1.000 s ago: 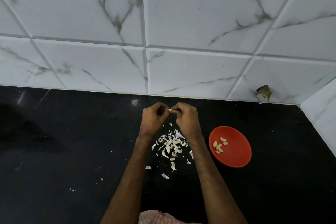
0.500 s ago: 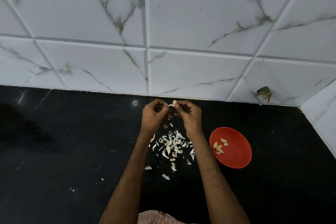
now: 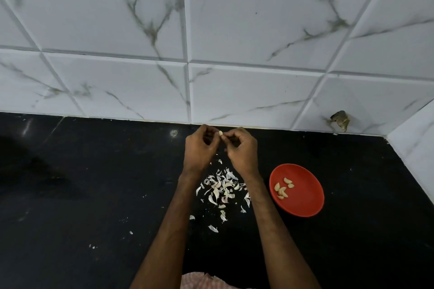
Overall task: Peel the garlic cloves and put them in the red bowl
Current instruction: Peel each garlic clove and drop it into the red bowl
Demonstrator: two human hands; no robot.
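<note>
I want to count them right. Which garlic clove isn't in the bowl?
The clove pinched between the left hand and right hand. The other cloves lie in the red bowl.

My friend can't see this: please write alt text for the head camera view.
The left hand and right hand pinch one garlic clove above a pile of peels on a black counter. Right of them, a red bowl holds peeled cloves.

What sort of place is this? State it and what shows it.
Probably a home kitchen: a glossy black stone countertop backed by white marble-veined wall tiles, plus a round red bowl of peeled garlic cloves beside papery garlic skins.
</note>
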